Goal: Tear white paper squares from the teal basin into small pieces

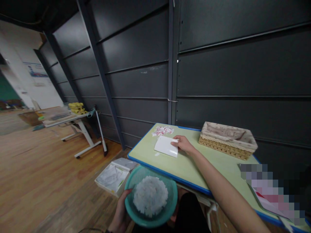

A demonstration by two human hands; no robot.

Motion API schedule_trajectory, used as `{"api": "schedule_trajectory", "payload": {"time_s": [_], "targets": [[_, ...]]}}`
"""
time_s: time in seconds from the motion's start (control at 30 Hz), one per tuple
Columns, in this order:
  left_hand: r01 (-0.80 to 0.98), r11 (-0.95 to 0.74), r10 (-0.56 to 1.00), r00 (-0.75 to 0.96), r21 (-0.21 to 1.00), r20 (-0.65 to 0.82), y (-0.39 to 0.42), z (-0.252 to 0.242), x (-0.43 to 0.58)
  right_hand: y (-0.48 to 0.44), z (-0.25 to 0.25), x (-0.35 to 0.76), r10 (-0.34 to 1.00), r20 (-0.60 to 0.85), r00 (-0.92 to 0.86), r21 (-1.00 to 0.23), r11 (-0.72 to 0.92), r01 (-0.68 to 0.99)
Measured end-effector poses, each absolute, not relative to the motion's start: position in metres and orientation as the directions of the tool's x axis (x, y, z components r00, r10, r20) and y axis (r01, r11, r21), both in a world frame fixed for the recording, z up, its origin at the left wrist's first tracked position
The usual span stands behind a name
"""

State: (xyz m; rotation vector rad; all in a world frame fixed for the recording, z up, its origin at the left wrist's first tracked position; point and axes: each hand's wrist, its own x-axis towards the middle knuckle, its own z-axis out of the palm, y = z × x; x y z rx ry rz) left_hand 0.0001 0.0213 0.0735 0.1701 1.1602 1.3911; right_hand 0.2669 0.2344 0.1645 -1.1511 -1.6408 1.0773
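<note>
My left hand [123, 207] grips the rim of a green plastic basin [173, 202], held below the table's front edge. A heap of small whitish translucent pieces [150, 195] fills its middle. On the table, my right hand [182, 143] is closed on the right edge of a glossy white sheet [165, 146], thumb on top and fingers behind. The sheet curves slightly. Behind it lies a spread of small pink and white scraps [163, 130]. A little whitish piece [156, 154] rests in front of the sheet.
The pale yellow table [189, 171] has a blue edge. A cloth-lined wicker basket [225, 140] stands at its right back, with a partly blurred flat item [272, 194] nearer. An open white box [113, 178] sits left of the basin. Dark panels [136, 81] rise behind.
</note>
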Motion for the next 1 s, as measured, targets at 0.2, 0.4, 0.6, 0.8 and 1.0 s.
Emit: {"api": "schedule_trajectory", "payload": {"time_s": [0.2, 0.4, 0.6, 0.8, 1.0], "targets": [[-0.653, 0.241, 0.813, -0.268, 0.718, -0.517, 0.02, 0.089, -0.007, 0.226, 0.162, 0.254, 0.96, 0.086, -0.266, -0.955, 0.156, 0.253], [-0.69, 0.253, 0.797, -0.25, 0.678, -0.551, 0.018, 0.099, -0.007, 0.206, 0.164, 0.24, 0.837, -0.044, -0.545, -0.986, 0.052, 0.159], [-0.675, 0.269, 0.765, -0.283, 0.687, -0.579, 0.015, 0.122, 0.001, 0.218, 0.168, 0.247, 0.941, 0.114, -0.319, -0.974, 0.169, 0.152], [-0.668, 0.272, 0.766, -0.285, 0.692, -0.576, 0.016, 0.119, 0.001, 0.24, 0.171, 0.278, 0.909, 0.388, 0.149, -0.784, 0.241, 0.572], [-0.644, 0.342, 0.757, -0.243, 0.685, -0.607, 0.015, 0.114, 0.001, 0.24, 0.171, 0.278, 0.937, 0.345, 0.06, -0.676, 0.203, 0.709]]}}
